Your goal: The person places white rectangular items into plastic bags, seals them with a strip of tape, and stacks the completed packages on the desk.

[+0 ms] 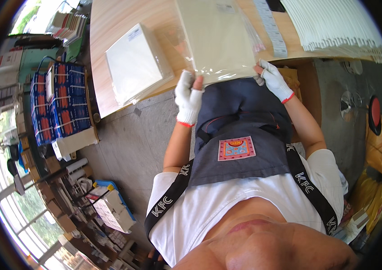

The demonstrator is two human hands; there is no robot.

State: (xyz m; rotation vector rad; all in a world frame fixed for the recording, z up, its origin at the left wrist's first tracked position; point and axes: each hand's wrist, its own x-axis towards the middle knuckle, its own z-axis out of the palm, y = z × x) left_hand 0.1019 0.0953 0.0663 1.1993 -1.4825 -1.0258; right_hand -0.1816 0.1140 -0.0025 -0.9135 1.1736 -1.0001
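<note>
A cream, flat rectangular pack in a clear plastic bag lies on the table in front of me, its near edge at the table's rim. My left hand, in a white knit glove with a bare thumb tip, is closed at the bag's near left corner; its fingers partly hide the grip. At the near right corner, my right hand, gloved the same way, pinches the bag's edge between thumb and fingers. To the left sits a stack of white bagged packs with a small label on top.
A strip of printed labels lies right of the bag, near a dark object. A large fanned stack of white sheets fills the table's right side. Strapped blue packages stand left of the wooden table. A cardboard box sits below.
</note>
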